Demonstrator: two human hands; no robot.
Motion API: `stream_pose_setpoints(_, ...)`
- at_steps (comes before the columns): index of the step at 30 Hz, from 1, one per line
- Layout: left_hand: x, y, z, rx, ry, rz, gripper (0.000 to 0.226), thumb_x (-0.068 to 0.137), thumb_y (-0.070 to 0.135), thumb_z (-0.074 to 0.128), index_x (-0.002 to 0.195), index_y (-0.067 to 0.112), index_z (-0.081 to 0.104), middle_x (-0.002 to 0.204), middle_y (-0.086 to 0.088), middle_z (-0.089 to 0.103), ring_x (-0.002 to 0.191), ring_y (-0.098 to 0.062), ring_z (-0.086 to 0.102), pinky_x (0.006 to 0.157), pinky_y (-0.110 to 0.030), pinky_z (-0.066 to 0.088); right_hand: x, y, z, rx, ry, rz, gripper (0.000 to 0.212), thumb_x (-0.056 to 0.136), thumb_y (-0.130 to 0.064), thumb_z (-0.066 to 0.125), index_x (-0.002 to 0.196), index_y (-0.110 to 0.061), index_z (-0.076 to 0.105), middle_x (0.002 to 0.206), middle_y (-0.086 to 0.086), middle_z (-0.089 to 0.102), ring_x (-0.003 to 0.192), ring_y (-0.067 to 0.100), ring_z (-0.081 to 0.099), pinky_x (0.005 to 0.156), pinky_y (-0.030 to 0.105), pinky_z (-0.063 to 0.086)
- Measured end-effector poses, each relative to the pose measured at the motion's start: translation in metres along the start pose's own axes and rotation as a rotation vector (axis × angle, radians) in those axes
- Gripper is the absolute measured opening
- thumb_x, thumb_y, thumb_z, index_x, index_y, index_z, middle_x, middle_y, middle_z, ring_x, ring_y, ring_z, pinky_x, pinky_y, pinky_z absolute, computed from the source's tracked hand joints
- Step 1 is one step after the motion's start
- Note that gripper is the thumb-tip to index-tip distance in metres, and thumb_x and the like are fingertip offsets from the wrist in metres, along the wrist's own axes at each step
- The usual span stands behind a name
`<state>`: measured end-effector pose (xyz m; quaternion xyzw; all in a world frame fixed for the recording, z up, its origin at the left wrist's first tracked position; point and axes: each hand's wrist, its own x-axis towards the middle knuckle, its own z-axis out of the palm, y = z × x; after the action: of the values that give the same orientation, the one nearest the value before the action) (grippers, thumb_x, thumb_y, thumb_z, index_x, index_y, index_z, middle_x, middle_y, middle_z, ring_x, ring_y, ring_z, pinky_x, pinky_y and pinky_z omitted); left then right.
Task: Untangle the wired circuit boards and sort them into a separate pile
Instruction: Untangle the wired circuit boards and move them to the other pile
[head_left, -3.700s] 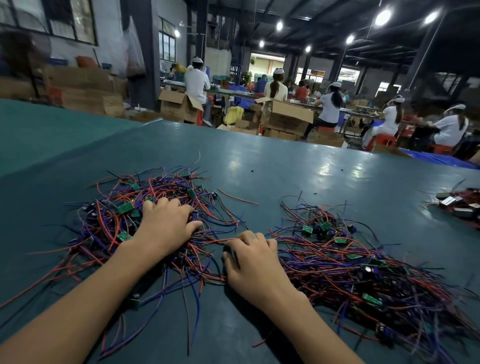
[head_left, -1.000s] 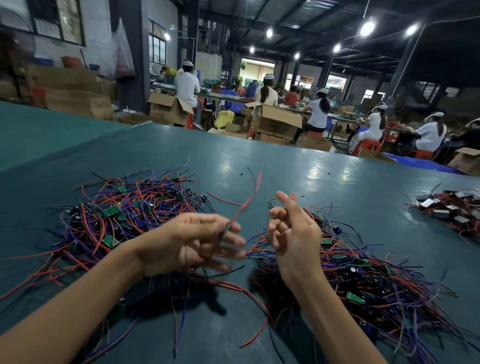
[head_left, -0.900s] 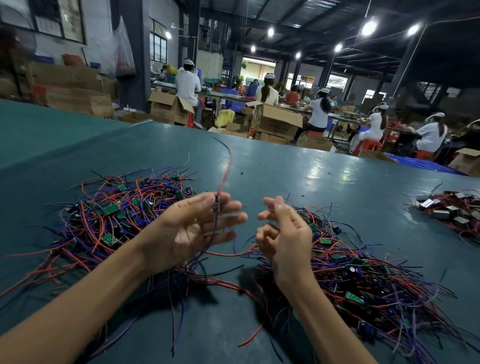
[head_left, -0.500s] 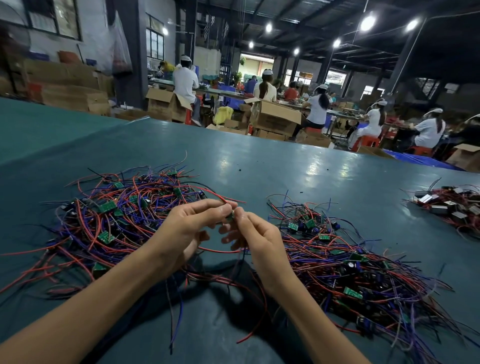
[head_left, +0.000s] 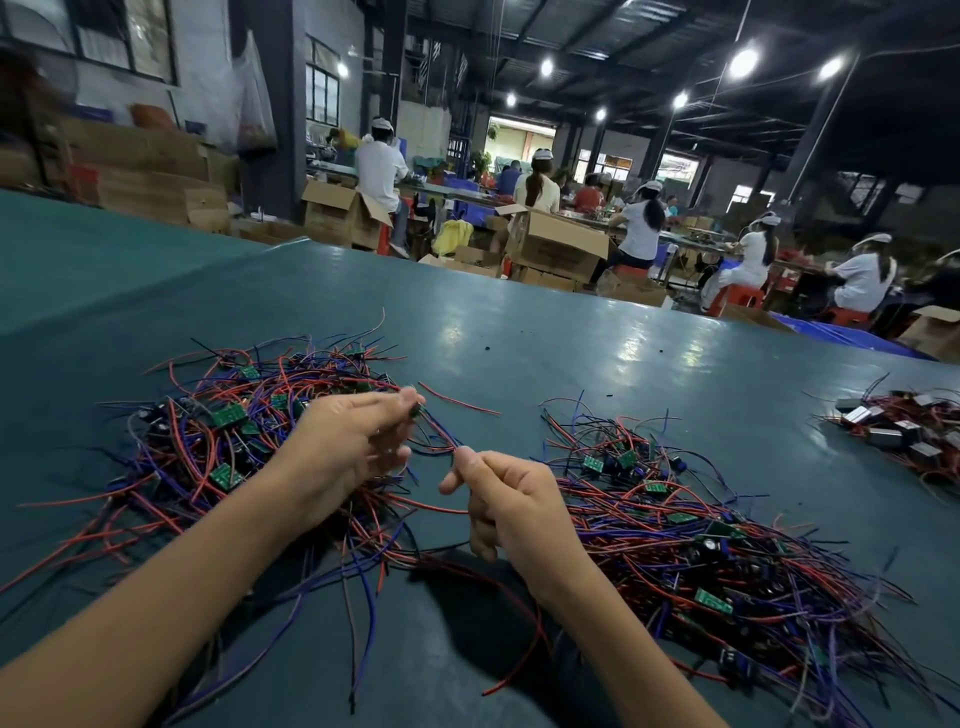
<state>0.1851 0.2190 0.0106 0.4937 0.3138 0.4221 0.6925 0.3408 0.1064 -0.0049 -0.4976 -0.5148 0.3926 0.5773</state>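
Two heaps of small green circuit boards with red, blue and black wires lie on the teal table (head_left: 519, 338): a tangled pile (head_left: 234, 415) on the left and a second pile (head_left: 701, 545) on the right. My left hand (head_left: 348, 447) hovers over the left pile's near edge and pinches a small board (head_left: 415, 409) at its fingertips. My right hand (head_left: 498, 499) is between the piles, with thumb and forefinger pinching the wires that run from that board. The wires stretch between the two hands.
A third heap of boxed parts with red wires (head_left: 904, 431) lies at the table's right edge. A loose red wire (head_left: 457, 402) lies beyond my hands. Behind the table are cardboard boxes (head_left: 556, 249) and several seated workers.
My hands met at one board half a second ago. They have drawn apart: the left keeps the board, the right has slid down and to the right along its wires.
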Motion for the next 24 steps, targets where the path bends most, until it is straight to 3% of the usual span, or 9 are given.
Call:
stream_pose_setpoints(3, 0.005, 0.007, -0.013, -0.081, 0.084, -0.015, 0.026, 0.073, 0.027, 0.078, 0.087, 0.005, 0.08, 0.072, -0.001, 0.066, 0.063, -0.009, 0.062, 0.056, -0.025, 0.056, 0.0, 0.002, -0.001, -0.033, -0.027, -0.016, 0.037, 0.105, -0.023, 0.052, 0.075, -0.008, 0.067, 0.048, 0.0, 0.029, 0.036, 0.013, 0.024, 0.042, 0.027, 0.027)
stream_pose_setpoints(6, 0.004, 0.007, -0.015, -0.154, 0.112, -0.039, 0.039, 0.068, 0.024, 0.082, 0.099, 0.001, 0.075, 0.073, -0.002, 0.066, 0.063, -0.01, 0.064, 0.056, -0.025, 0.056, -0.002, 0.008, 0.0, -0.212, -0.02, -0.079, 0.036, 0.103, -0.032, 0.055, 0.072, -0.02, 0.07, 0.05, 0.006, 0.028, 0.043, 0.017, 0.026, 0.046, 0.04, 0.024)
stream_pose_setpoints(8, 0.004, 0.006, -0.014, -0.2, 0.104, -0.063, 0.039, 0.069, 0.021, 0.084, 0.102, 0.002, 0.073, 0.077, -0.004, 0.07, 0.065, -0.013, 0.067, 0.057, -0.026, 0.057, -0.005, 0.012, 0.0, -0.369, 0.001, -0.129, 0.034, 0.099, -0.039, 0.056, 0.074, -0.022, 0.072, 0.049, 0.0, 0.032, 0.045, 0.018, 0.029, 0.046, 0.042, 0.027)
stream_pose_setpoints(11, 0.004, 0.005, -0.014, -0.25, 0.083, -0.095, 0.025, 0.082, 0.014, 0.077, 0.103, 0.005, 0.069, 0.09, -0.011, 0.075, 0.07, -0.016, 0.071, 0.059, -0.027, 0.057, -0.006, 0.017, -0.003, -0.473, 0.037, -0.174, 0.027, 0.1, -0.031, 0.06, 0.086, -0.015, 0.076, 0.05, -0.004, 0.048, 0.045, 0.017, 0.044, 0.046, 0.039, 0.038)
stream_pose_setpoints(14, 0.004, 0.005, -0.015, -0.279, -0.007, -0.094, 0.019, 0.089, 0.011, 0.064, 0.106, 0.008, 0.07, 0.092, -0.009, 0.076, 0.069, -0.013, 0.068, 0.061, -0.026, 0.055, -0.007, 0.015, -0.001, -0.342, 0.017, -0.122, 0.023, 0.101, -0.028, 0.061, 0.096, -0.013, 0.077, 0.062, 0.001, 0.064, 0.054, 0.017, 0.062, 0.057, 0.036, 0.053)
stream_pose_setpoints(20, -0.002, 0.008, -0.011, -0.288, -0.244, -0.098, 0.034, 0.079, 0.015, 0.058, 0.105, 0.016, 0.081, 0.116, -0.005, 0.074, 0.083, -0.012, 0.071, 0.073, -0.029, 0.056, -0.008, 0.004, 0.0, -0.156, -0.034, -0.065, 0.022, 0.1, -0.017, 0.062, 0.097, -0.002, 0.077, 0.064, 0.008, 0.062, 0.056, 0.018, 0.057, 0.058, 0.028, 0.049)
stream_pose_setpoints(24, -0.004, 0.007, -0.007, -0.347, -0.322, -0.094, 0.038, 0.083, 0.012, 0.055, 0.114, 0.01, 0.077, 0.113, -0.006, 0.073, 0.085, -0.016, 0.068, 0.073, -0.032, 0.057, -0.008, 0.001, -0.001, -0.126, -0.038, -0.051, 0.022, 0.1, -0.013, 0.06, 0.1, -0.001, 0.078, 0.069, 0.014, 0.065, 0.061, 0.027, 0.058, 0.063, 0.038, 0.051)
